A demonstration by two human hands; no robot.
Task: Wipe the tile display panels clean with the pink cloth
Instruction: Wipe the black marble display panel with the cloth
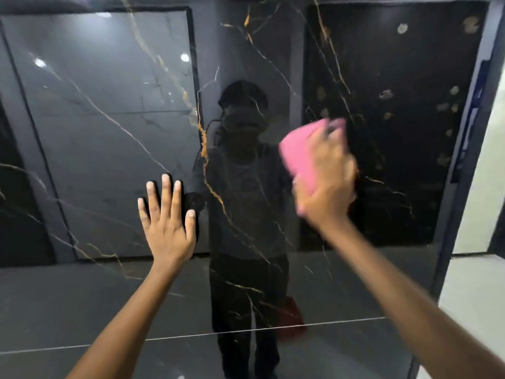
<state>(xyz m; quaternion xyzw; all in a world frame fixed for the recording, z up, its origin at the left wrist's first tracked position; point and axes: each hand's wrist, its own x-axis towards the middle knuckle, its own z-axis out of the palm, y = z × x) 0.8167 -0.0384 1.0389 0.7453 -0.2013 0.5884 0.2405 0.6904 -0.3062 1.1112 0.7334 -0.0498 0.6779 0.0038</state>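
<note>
A glossy black tile display panel with gold and white veins fills the view in front of me. My right hand grips the pink cloth and holds it against the panel right of centre; hand and cloth are blurred. My left hand lies flat on the panel at lower centre, fingers spread and straight. The panel mirrors a person and other dark panels behind me.
A dark frame edge bounds the panel on the right, with a pale wall and floor beyond it. A thin white joint line crosses the lower panel. A red object shows in the reflection low down.
</note>
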